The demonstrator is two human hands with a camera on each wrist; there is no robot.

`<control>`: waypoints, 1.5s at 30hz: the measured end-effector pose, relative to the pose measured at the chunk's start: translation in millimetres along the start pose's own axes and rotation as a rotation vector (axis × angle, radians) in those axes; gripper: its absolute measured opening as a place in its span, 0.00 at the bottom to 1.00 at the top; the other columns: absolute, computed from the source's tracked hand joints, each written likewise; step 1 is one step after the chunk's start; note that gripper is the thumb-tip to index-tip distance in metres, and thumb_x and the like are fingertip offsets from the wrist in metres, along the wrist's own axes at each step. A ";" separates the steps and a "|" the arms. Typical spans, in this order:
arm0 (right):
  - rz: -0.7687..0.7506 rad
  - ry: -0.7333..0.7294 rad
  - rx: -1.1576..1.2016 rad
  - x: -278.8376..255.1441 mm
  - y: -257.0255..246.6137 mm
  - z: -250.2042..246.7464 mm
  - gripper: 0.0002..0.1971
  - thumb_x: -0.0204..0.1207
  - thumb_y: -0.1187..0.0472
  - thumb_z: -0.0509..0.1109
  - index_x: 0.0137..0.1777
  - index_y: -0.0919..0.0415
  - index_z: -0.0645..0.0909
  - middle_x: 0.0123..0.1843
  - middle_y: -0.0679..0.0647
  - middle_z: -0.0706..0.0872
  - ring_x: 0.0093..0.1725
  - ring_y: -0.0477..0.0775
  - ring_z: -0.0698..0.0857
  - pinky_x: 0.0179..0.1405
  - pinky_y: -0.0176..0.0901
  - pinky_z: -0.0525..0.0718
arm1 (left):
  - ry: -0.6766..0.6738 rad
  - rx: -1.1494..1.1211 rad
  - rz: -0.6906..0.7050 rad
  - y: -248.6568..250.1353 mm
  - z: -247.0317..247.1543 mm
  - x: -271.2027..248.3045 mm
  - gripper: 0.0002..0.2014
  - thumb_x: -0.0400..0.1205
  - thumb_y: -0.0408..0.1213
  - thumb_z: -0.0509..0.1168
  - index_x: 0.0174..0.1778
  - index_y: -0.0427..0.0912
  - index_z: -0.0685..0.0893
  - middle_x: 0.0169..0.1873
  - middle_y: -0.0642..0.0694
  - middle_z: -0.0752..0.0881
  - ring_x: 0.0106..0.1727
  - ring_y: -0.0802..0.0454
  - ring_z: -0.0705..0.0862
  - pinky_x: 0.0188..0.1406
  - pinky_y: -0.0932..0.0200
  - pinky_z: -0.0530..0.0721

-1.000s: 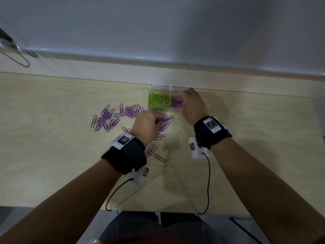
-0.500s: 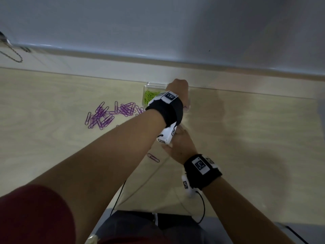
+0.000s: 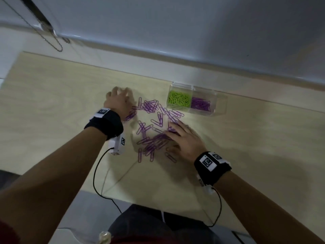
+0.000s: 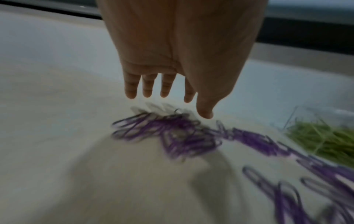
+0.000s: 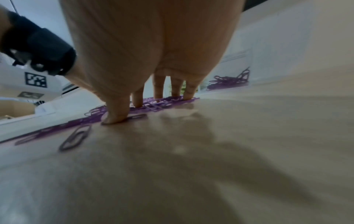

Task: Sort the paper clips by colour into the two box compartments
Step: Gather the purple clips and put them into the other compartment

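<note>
A clear two-compartment box [image 3: 218, 104] stands at the table's back edge. Green clips [image 3: 179, 100] fill its left compartment and purple clips [image 3: 200, 105] lie in its right one. Several loose purple clips [image 3: 151, 131] are scattered on the table in front and to the left of the box. My left hand [image 3: 121, 99] hovers over the left end of the scatter with straight fingers [image 4: 147, 91], just above the clips [image 4: 168, 133]. My right hand [image 3: 182, 138] lies flat, and its fingertips [image 5: 187, 95] and thumb [image 5: 114, 115] press down on clips [image 5: 157, 104] at the right side.
The light wooden table [image 3: 263, 147] ends at a pale wall ledge behind the box. A bead chain [image 3: 52, 41] hangs at the back left. Black wrist cables [image 3: 98, 182] trail over the front edge.
My left hand has drawn back from the box to the left end of the loose clips. My right hand has moved forward and flattened onto the clips. The head view has swung left.
</note>
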State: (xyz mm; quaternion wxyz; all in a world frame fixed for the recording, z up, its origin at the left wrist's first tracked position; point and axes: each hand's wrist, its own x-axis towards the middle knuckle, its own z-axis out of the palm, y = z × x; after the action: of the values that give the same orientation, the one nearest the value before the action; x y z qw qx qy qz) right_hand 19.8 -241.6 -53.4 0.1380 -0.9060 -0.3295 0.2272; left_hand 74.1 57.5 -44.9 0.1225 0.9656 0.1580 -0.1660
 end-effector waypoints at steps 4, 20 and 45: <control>-0.033 0.140 0.000 -19.1 18.7 4.4 0.23 0.73 0.52 0.73 0.69 0.52 0.79 0.77 0.56 0.73 0.79 0.61 0.67 0.73 0.63 0.72 | -0.061 -0.022 0.050 -7.3 40.0 -39.4 0.34 0.81 0.58 0.50 0.81 0.51 0.49 0.82 0.37 0.46 0.79 0.27 0.47 0.74 0.32 0.57; -0.035 -0.076 -0.153 110.9 -49.0 -11.5 0.31 0.84 0.63 0.53 0.84 0.58 0.44 0.86 0.53 0.40 0.84 0.55 0.40 0.84 0.52 0.45 | 0.085 -0.222 0.437 1.7 44.6 -86.2 0.22 0.80 0.32 0.54 0.68 0.24 0.72 0.66 0.24 0.74 0.71 0.28 0.71 0.72 0.38 0.71; 0.046 -0.036 -0.026 -24.5 30.5 -16.6 0.33 0.64 0.48 0.79 0.71 0.52 0.76 0.75 0.54 0.71 0.70 0.61 0.67 0.65 0.55 0.76 | -0.178 0.012 0.669 69.1 60.4 -118.1 0.38 0.68 0.53 0.74 0.73 0.43 0.72 0.66 0.35 0.71 0.65 0.36 0.69 0.65 0.43 0.76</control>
State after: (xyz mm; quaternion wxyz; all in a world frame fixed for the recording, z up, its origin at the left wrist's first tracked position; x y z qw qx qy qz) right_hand 27.8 -282.1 -43.5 0.1151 -0.9107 -0.3140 0.2424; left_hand -24.7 -54.8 -45.0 0.1779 0.9463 -0.1796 -0.2014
